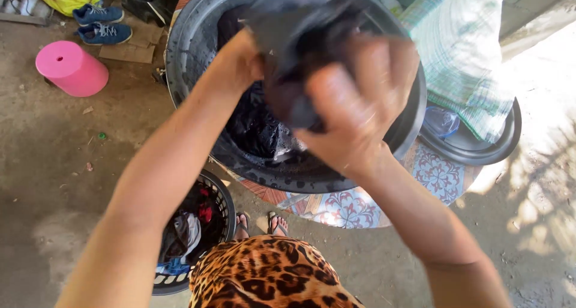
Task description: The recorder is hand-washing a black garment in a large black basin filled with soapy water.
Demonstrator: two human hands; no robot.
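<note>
Bare concrete floor point(54, 164) spreads under everything, with a pink upturned bucket point(72, 68) and blue shoes point(103, 23) at the far left and a dark laundry basket point(222, 200) of clothes by the person's feet. Over the big black basin point(192, 50), the left hand point(237, 65) is closed tight on a dark wet cloth point(300, 50), bunched and twisted. Further right, the right hand point(360, 104) clamps the same cloth, knuckles up, wrist bent. A checked fabric point(468, 50) drapes over a second basin point(480, 155).
</note>
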